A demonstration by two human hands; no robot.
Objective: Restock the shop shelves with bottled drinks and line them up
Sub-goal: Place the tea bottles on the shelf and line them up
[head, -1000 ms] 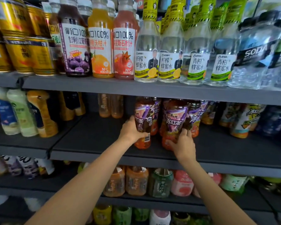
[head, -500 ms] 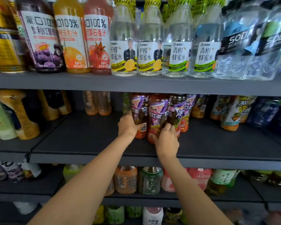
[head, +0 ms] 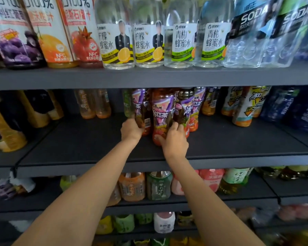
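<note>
Both my arms reach into the middle dark shelf (head: 82, 148). My left hand (head: 131, 129) wraps the lower part of an iced-tea bottle (head: 140, 107) with a purple and pink label. My right hand (head: 174, 139) grips the base of a second iced-tea bottle (head: 163, 114) of the same kind, standing just to the right of the first. Behind and right of them stand more bottles with the same label (head: 194, 110). The caps are hidden under the shelf above.
The upper shelf (head: 149, 78) carries juice bottles (head: 52, 32), honey-water bottles (head: 117, 41) and soda water (head: 252, 36). Orange drinks (head: 94, 103) stand at the back left, yellow-labelled bottles (head: 245, 107) to the right. Lower shelves hold several tea bottles (head: 158, 185).
The view has moved closer and slightly left. Both hands have slid the two iced-tea bottles leftward along the shelf, keeping their hold.
</note>
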